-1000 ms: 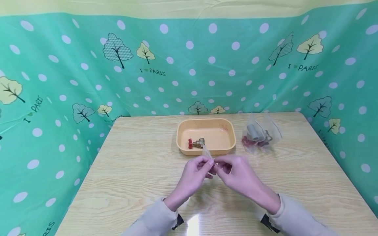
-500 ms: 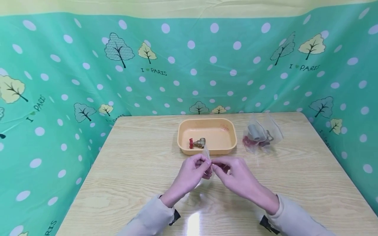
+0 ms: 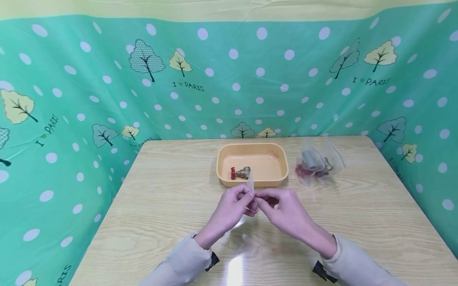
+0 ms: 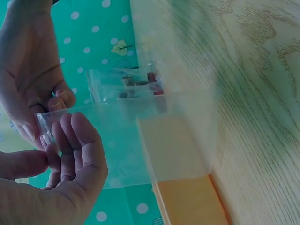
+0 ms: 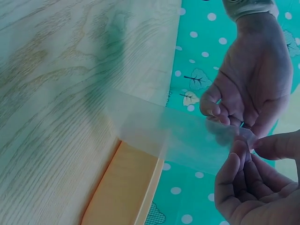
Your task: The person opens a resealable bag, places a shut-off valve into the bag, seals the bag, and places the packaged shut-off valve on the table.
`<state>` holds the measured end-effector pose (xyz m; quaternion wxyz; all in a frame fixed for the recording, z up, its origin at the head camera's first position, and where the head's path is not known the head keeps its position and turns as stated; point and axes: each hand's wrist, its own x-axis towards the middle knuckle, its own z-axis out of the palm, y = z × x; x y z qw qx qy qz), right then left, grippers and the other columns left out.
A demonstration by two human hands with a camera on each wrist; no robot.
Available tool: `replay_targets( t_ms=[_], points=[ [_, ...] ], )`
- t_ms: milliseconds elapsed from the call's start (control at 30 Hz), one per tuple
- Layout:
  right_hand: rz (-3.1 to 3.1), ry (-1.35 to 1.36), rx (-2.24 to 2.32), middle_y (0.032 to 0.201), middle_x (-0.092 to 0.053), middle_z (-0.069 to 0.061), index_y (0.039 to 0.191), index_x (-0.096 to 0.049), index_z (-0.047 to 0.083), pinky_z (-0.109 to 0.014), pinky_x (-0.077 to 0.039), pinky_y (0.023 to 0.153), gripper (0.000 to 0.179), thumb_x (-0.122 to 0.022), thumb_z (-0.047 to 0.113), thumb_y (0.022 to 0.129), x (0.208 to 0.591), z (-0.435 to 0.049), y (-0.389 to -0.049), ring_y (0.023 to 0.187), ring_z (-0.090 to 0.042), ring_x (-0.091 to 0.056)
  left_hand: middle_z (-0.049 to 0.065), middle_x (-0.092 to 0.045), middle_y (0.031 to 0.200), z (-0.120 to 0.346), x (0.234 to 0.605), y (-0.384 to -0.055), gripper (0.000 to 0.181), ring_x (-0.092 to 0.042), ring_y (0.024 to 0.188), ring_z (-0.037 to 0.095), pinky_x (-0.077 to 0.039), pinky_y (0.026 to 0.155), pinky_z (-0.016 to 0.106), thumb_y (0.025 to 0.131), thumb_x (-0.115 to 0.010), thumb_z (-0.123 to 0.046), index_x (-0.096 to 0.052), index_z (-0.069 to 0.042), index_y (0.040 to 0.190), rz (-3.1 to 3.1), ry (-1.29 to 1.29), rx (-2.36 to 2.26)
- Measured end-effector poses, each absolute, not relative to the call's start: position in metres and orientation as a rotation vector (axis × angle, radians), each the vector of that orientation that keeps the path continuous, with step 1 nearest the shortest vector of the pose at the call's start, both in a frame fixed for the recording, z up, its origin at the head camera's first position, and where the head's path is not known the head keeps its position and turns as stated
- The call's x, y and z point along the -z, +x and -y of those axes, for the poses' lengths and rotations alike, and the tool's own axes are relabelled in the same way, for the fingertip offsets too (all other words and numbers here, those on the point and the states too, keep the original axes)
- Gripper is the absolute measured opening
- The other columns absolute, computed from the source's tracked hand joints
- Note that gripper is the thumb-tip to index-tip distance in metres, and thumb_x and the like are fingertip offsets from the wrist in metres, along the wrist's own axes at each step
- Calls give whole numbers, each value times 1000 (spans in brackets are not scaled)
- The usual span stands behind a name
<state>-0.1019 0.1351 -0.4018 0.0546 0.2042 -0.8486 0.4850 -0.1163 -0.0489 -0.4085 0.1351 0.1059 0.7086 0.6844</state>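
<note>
A clear, flat plastic bag (image 4: 124,145) hangs between my two hands, above the table. My left hand (image 3: 234,205) pinches the bag's top edge between thumb and curled fingers. Close beside it, my right hand (image 3: 286,210) pinches the same edge. In the right wrist view the see-through bag (image 5: 178,136) hangs down with nothing visible inside. Just beyond the hands, a valve (image 3: 243,172) with a red handwheel lies in a peach plastic tray (image 3: 222,159). Whether the bag's mouth is parted cannot be made out.
Right of the tray, clear bags (image 3: 334,157) hold a grey pipe piece (image 3: 309,160) and red and dark metal parts. All stand on a wooden table (image 3: 161,198). A green dotted curtain (image 3: 214,91) rises behind and at both sides.
Both hands keep their pinch on the bag at nearly the same spot. The left hand has shifted slightly left, and the bag stands more upright. The whole view has drifted a little.
</note>
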Motion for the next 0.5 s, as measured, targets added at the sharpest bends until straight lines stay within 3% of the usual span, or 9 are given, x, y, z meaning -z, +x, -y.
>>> replay_targets(
  t_ms=[500],
  points=[
    [2597, 581, -1571, 94, -79, 1, 108, -81, 4, -29, -59, 62, 17, -71, 1, 94, 398, -135, -101, 75, -10, -70, 9, -68, 78, 51, 407, -115, 19, -66, 71, 16, -64, 70, 36, 108, -54, -8, -63, 6, 98, -1989, 274, -1977]
  ],
)
